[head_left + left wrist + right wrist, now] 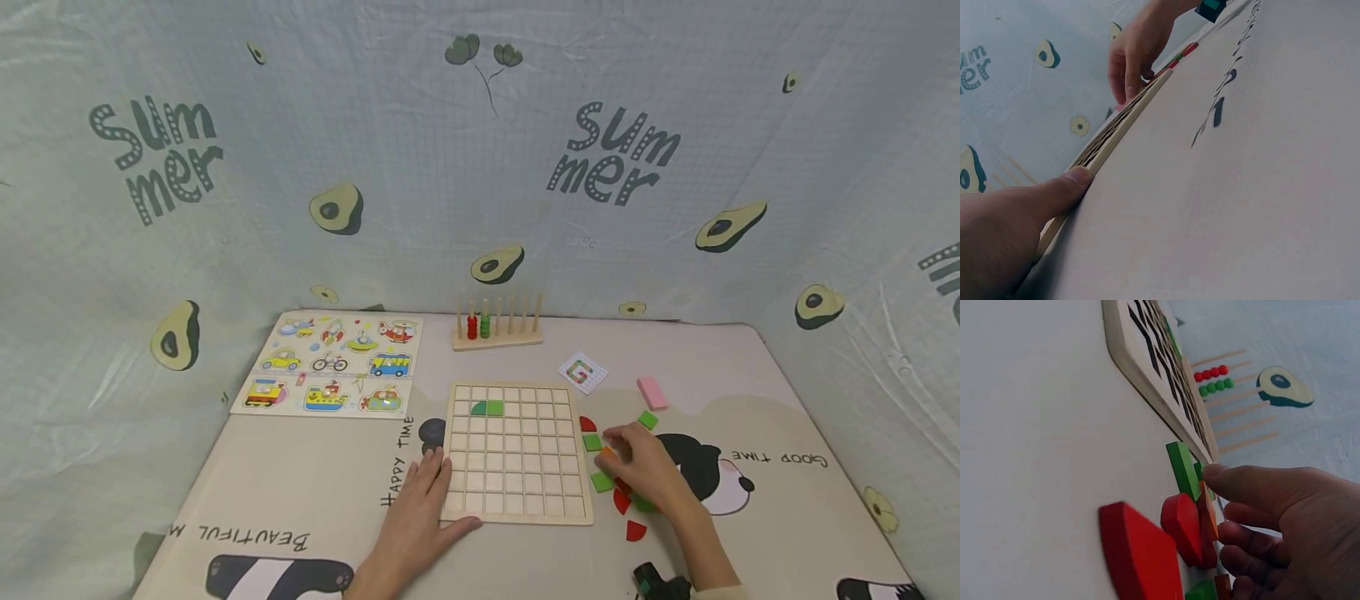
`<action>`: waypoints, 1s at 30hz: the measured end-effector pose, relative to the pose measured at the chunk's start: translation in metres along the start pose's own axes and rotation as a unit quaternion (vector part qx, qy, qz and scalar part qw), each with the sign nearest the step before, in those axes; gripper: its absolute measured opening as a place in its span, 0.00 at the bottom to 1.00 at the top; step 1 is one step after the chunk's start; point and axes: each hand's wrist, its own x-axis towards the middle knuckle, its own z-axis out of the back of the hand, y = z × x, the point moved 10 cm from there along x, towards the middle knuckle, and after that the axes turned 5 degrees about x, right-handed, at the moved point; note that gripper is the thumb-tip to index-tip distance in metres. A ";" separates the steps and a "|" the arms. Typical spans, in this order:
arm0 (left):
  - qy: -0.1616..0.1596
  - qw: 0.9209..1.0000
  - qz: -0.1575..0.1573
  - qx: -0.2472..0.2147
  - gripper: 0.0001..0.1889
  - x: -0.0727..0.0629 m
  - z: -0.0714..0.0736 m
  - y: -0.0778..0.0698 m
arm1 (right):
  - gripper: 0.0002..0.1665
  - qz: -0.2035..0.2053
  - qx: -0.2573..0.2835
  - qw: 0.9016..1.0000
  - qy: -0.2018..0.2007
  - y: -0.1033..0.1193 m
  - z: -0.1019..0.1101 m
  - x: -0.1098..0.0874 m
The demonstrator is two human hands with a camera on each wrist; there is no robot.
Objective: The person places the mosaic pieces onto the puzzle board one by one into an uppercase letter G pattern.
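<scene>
A wooden grid board (pixel 517 523) lies in the middle of the table, with a green quarter-round tile (pixel 479 409) and a green square tile (pixel 495 407) in its cells. My left hand (pixel 416 521) rests at the board's lower left corner, fingers along the left side and thumb by the front edge. To the right of the board, my right hand (pixel 645 467) is low over a scatter of tiles. Its thumb and index fingertips are apart around an orange tile (pixel 1207 515). Green square tiles (pixel 592 442) and red quarter-round tiles (pixel 636 531) lie close by, some hidden beneath the hand.
A vehicle picture puzzle (pixel 330 362) lies at the back left. A peg rack (pixel 497 342) with red and green beads stands behind the board. A small pattern card (pixel 582 372) and a pink block (pixel 652 393) lie at the back right. Patterned cloth hangs around the table.
</scene>
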 end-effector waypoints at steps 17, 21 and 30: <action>0.013 1.000 0.006 -0.001 0.51 0.000 -0.001 0.001 | 0.19 -0.032 0.000 0.999 0.010 -0.008 -0.003 0.000; 0.016 1.000 0.007 -0.004 0.51 0.001 -0.002 0.001 | 0.18 -0.039 0.010 0.999 0.007 -0.009 -0.004 0.001; 0.009 1.000 0.004 0.002 0.51 0.000 -0.001 0.001 | 0.17 -0.024 0.036 0.999 -0.009 0.000 0.005 0.008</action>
